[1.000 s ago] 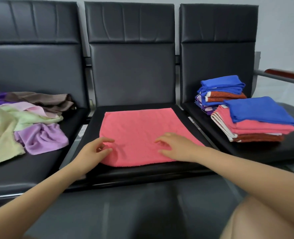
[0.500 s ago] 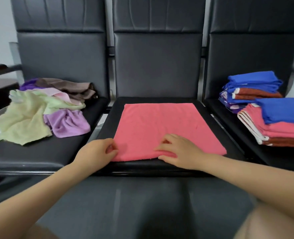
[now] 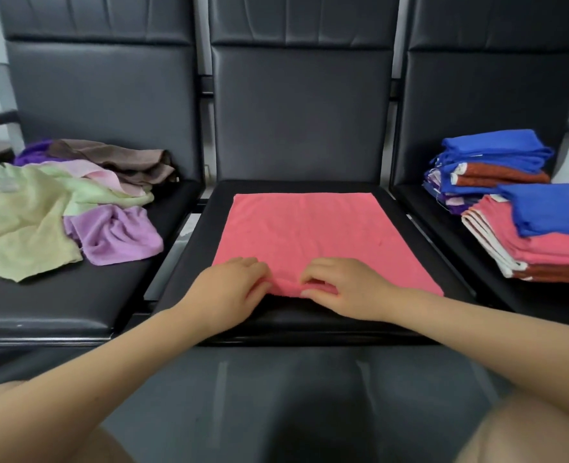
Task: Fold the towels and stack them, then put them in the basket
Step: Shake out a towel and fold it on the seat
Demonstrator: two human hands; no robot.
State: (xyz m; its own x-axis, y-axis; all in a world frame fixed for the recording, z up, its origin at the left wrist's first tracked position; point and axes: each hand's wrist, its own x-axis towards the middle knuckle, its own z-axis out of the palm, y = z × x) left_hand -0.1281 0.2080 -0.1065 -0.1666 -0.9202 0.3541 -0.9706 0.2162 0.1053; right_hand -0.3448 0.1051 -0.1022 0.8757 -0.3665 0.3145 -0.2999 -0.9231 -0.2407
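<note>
A flat coral-pink terry towel point(image 3: 313, 235) lies spread on the middle black padded seat point(image 3: 410, 315) of a three-seat bench. It is roughly rectangular; whether its longer axis runs front to back or side to side cannot be told at this wide angle. Its far edge lies parallel to the backrest, and its near edge faces the person. The near edge is bunched into a small raised ridge at its centre.

The left hand point(image 3: 233, 289) rests on the near left part of the towel, fingers curled and pinching the raised cloth. The right hand point(image 3: 343, 289) sits just beside it, fingers curled in and thumb beneath, pinching the same ridge. The two hands are close together, almost touching.

On the left black padded seat point(image 3: 59, 295) lies a loose heap of unfolded cloths point(image 3: 65, 208): pale green, lilac, light pink, brown and dark purple.

On the right black padded seat point(image 3: 443, 225) stand two stacks. The rear stack of folded towels point(image 3: 490, 168) shows blue, rust-brown and purple layers. The front stack of folded towels point(image 3: 537, 242) shows a blue towel on top, with coral-pink layers and a rust-brown one below it. The two stacks stand just beside each other.
</note>
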